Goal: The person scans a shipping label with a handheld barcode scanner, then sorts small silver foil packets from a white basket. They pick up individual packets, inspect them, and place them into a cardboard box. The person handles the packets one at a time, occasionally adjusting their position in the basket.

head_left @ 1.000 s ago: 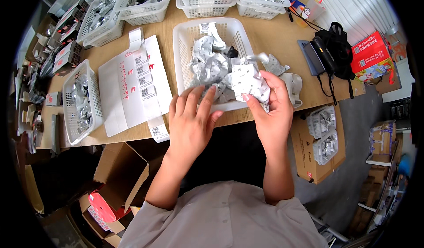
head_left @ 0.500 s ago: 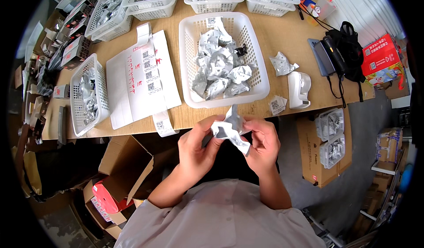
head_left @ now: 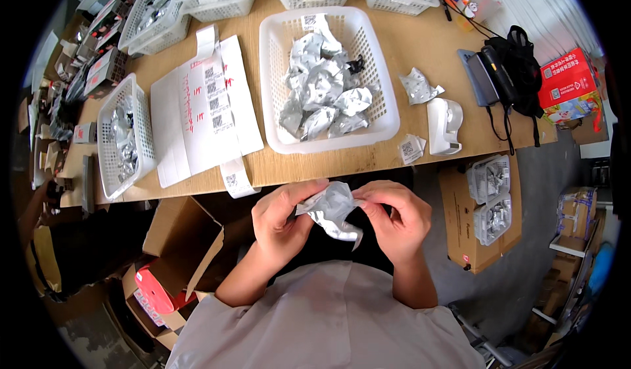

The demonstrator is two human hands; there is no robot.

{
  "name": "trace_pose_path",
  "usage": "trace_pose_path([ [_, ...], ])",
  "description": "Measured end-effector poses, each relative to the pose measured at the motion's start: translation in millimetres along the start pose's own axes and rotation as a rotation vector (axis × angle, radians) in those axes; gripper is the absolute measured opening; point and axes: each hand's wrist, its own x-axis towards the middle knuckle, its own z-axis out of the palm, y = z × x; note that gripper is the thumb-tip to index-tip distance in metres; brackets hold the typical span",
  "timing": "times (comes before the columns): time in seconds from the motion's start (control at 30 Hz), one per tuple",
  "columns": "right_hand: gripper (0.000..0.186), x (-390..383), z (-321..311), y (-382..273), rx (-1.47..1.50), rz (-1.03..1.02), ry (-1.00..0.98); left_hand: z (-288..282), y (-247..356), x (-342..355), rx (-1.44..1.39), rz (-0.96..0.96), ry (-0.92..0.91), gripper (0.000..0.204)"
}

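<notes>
A crumpled silver foil bag (head_left: 330, 209) hangs between my hands, just in front of the table's near edge. My left hand (head_left: 284, 219) pinches its left side between thumb and fingers. On the other side, my right hand (head_left: 396, 218) pinches the bag's right edge with thumb and forefinger. What the bag holds, if anything, does not show. Beyond my hands a white plastic basket (head_left: 389, 106) stands on the table, with several silver foil bags (head_left: 324, 83) and a small black item (head_left: 355, 64) in it.
Right of the basket lie a foil bag (head_left: 419, 86), small labels (head_left: 412, 149) and a white tape dispenser (head_left: 445, 127). To the left, a label strip (head_left: 217, 93) covers part of a white sheet (head_left: 177, 119), beside a narrow basket (head_left: 150, 152). An open carton (head_left: 174, 227) sits below.
My hands have moved slightly apart, the right one to the right. The foil bag between them has turned and spread wider. The table scene has shifted slightly left and up in view.
</notes>
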Motion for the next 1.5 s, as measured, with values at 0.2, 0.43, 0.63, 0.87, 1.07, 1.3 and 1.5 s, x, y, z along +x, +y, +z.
trace_pose_path([
  [0.2, 0.027, 6, 6, -5, -0.057, -0.045, -0.013, -7, 3, 9, -0.006, 0.079, -0.071, 0.043],
  [0.43, 0.024, 11, 2, -5, -0.005, -0.053, -0.107, -11, 2, 12, 0.009, 0.19, -0.133, 0.038],
  [0.63, 0.042, 35, -5, -27, -0.052, 0.113, -0.273, -11, 3, 20, 0.006, 0.226, -0.113, 0.033],
  [0.87, 0.041, 32, 2, -30, -0.116, -0.029, -0.301, -14, 3, 16, -0.056, 0.206, -0.173, 0.022],
  [1.07, 0.038, 36, 11, -33, -0.224, 0.021, -0.239, -16, 5, 20, 0.012, 0.098, -0.21, 0.026],
  [1.3, 0.028, 88, -23, -22, -0.116, 0.166, 0.037, -19, 6, 40, 0.299, 0.309, -0.02, 0.04],
  [1.5, 0.034, 192, -17, 48, -0.69, 0.151, -0.033, -7, 3, 70, 0.682, 0.275, -0.122, 0.057],
])
